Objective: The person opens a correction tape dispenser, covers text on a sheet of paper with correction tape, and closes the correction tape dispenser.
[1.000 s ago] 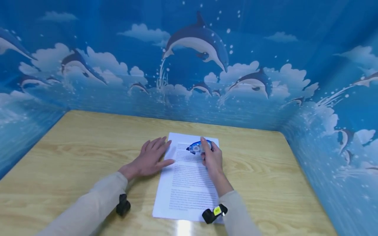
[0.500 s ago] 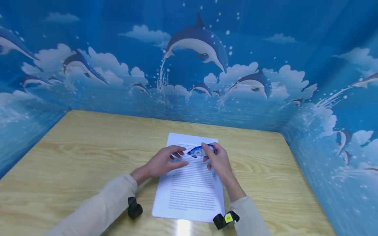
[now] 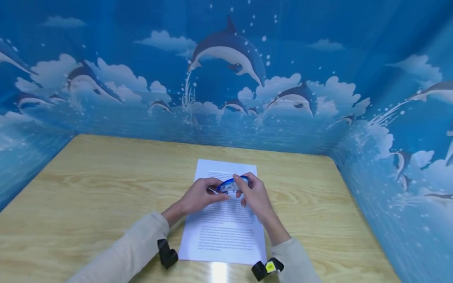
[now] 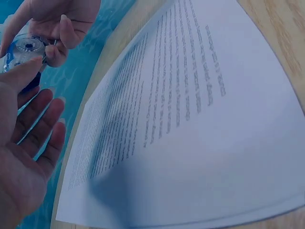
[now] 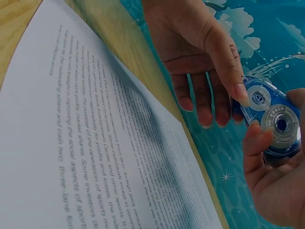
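Note:
A blue, see-through correction tape [image 3: 229,186] is held up over the upper part of a printed sheet [image 3: 226,232]. My right hand [image 3: 257,197] grips its rear end, thumb on the near side and fingers behind. At the nose end, my left hand [image 3: 199,196] pinches it between thumb and index finger. The right wrist view shows two round reels inside the clear case of the correction tape [image 5: 267,114]. There the left hand's other fingers [image 5: 202,98] are stretched out, apart from the tape. Part of the nose is hidden by the left thumb and finger.
The sheet lies on a light wooden table [image 3: 124,177]. A blue curtain [image 3: 159,122] printed with dolphins borders the table at the back and sides. Black wrist cameras [image 3: 167,253] sit at both cuffs.
My left hand has lifted off the sheet's left edge, moved right and taken hold of the correction tape's nose. The right hand, still holding the tape, has come slightly lower in the head view.

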